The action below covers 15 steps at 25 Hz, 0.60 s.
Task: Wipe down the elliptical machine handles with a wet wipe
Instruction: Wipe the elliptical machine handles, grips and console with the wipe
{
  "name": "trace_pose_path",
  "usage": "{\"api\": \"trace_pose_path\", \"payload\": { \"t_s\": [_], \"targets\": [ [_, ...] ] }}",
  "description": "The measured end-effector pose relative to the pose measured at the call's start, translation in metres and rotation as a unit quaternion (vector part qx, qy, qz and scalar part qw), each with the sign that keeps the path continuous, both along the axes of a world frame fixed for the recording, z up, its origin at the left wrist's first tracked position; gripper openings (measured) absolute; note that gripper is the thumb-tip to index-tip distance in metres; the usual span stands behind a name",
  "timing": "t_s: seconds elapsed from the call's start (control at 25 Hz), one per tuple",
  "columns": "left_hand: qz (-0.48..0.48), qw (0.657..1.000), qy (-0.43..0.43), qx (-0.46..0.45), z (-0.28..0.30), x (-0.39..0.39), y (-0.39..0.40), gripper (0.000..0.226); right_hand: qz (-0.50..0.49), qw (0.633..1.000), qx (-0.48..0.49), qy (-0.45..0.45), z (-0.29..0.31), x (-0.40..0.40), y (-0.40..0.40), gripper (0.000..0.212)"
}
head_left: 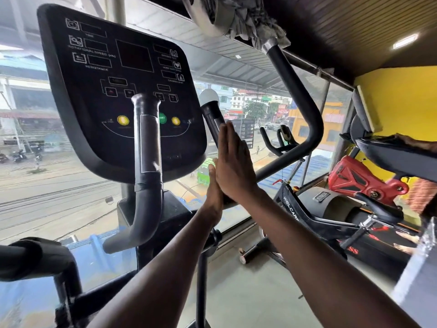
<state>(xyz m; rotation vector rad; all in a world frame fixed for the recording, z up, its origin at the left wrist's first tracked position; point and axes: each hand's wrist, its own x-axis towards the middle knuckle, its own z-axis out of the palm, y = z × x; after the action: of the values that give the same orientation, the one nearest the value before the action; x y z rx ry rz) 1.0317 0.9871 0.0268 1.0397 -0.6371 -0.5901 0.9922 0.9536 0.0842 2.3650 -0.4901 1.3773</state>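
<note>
Head camera is showing me the black screen panel (118, 91) on the left, with a taped-up handle (147, 147) standing in front of it. Next to that, my left hand (212, 188) and my right hand (233, 166) are pressing flat on a thin black handle (212, 117), one on each side. All my fingers (230, 138) are staying straight and close together. I cannot see a wet wipe between my palms. Further right, a long bent handle (305, 102) is reaching up high, and a red and black bike (359, 181) is sitting by the yellow wall (399, 100).
</note>
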Motion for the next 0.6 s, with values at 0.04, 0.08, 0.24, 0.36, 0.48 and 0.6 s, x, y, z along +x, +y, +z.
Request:
{"api": "trace_pose_path", "payload": {
  "t_s": [0.04, 0.08, 0.24, 0.36, 0.48, 0.6],
  "targets": [
    [-0.002, 1.000, 0.022, 0.007, -0.001, 0.003, -0.002, 0.071, 0.070, 0.995, 0.075, 0.010, 0.020, 0.005, -0.005, 0.076],
    [-0.009, 0.999, 0.034, 0.013, -0.003, 0.007, -0.004, 0.071, 0.148, 0.972, 0.184, 0.020, 0.041, 0.006, -0.008, 0.069],
    [-0.031, 0.998, 0.036, 0.031, -0.005, 0.010, -0.005, 0.058, 0.309, 0.816, 0.487, 0.038, 0.058, -0.002, -0.019, 0.024],
    [-0.015, 0.997, 0.080, 0.009, -0.002, 0.005, -0.005, 0.067, 0.291, 0.807, 0.514, 0.027, 0.035, -0.014, -0.017, 0.014],
    [0.001, 0.999, 0.047, 0.007, -0.004, 0.004, -0.004, 0.070, 0.206, 0.881, 0.423, -0.061, 0.020, -0.015, -0.011, 0.025],
    [0.001, 1.000, -0.008, 0.025, -0.018, 0.008, -0.007, 0.075, 0.201, 0.895, 0.367, -0.158, -0.017, -0.019, -0.008, 0.035]
  ]
}}
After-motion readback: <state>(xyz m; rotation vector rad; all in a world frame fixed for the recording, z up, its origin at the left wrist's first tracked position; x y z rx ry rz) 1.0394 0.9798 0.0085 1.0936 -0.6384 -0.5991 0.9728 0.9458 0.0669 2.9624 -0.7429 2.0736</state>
